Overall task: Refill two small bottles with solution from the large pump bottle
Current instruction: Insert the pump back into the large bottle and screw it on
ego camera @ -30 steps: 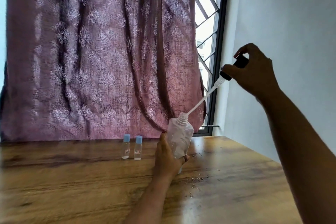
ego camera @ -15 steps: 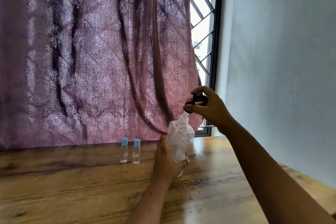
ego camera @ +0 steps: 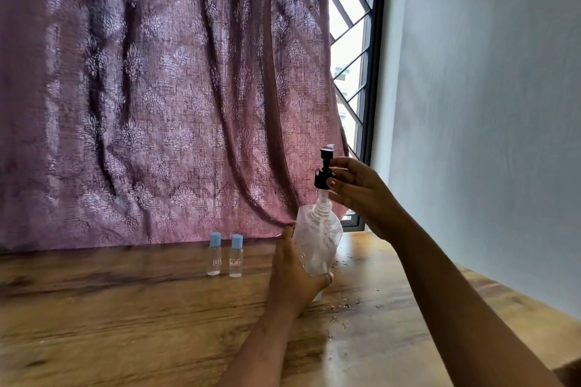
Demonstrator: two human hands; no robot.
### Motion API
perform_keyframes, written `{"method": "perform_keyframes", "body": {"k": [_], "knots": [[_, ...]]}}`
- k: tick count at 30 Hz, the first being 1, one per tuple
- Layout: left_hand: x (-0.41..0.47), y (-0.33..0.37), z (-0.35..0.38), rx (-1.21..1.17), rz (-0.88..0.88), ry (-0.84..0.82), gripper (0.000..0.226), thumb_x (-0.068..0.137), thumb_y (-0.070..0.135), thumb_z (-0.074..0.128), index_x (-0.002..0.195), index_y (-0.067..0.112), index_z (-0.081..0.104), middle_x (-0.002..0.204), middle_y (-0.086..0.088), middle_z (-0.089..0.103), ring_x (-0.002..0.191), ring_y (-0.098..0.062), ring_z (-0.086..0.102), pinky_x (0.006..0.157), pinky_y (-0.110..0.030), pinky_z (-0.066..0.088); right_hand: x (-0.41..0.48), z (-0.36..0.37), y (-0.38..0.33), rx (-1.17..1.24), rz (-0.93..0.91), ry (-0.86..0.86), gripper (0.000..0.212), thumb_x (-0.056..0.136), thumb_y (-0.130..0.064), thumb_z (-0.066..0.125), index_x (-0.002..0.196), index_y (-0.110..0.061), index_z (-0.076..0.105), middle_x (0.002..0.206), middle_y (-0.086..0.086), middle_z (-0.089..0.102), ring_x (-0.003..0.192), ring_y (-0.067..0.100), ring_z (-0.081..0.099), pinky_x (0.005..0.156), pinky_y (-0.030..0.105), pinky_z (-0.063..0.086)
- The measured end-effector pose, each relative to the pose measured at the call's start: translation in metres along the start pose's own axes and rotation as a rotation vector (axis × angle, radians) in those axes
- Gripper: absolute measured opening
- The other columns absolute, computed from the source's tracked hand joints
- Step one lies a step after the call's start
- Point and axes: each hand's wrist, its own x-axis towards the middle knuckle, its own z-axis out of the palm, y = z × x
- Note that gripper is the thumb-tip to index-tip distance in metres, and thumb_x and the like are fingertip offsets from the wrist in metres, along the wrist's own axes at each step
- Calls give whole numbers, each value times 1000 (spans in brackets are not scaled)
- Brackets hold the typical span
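The large clear pump bottle [ego camera: 320,239] stands tilted on the wooden table [ego camera: 125,317], and my left hand [ego camera: 294,276] is wrapped around its lower body. Its black pump head [ego camera: 323,173] sits just above the threaded neck, with the tube down inside the bottle. My right hand [ego camera: 358,188] pinches the pump's black collar with thumb and fingers. Two small clear bottles with blue caps, one [ego camera: 214,254] beside the other [ego camera: 236,256], stand upright to the left of the large bottle, capped and with small labels.
A purple patterned curtain [ego camera: 157,88] hangs behind the table's back edge. A window with a black frame and grille [ego camera: 355,72] is at the right, then a pale wall [ego camera: 487,104]. Small bits of debris [ego camera: 342,305] lie on the table near the large bottle.
My right hand has lowered the pump from high at the right, sliding its tube into the large bottle until the head sits just above the neck. My left hand has kept its hold.
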Motion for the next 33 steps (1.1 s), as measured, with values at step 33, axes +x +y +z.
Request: {"method": "perform_keyframes", "body": {"k": [33], "knots": [[1,2,-5,-70,27,-102,105,50,55,78,135,40,19,130,13,48,115,-12,51,84,-34,53,3,22,53,-432,-61,230,33,78,-30,74,101,-9,61,93,5,69,88,22,65,82,40,52]]}}
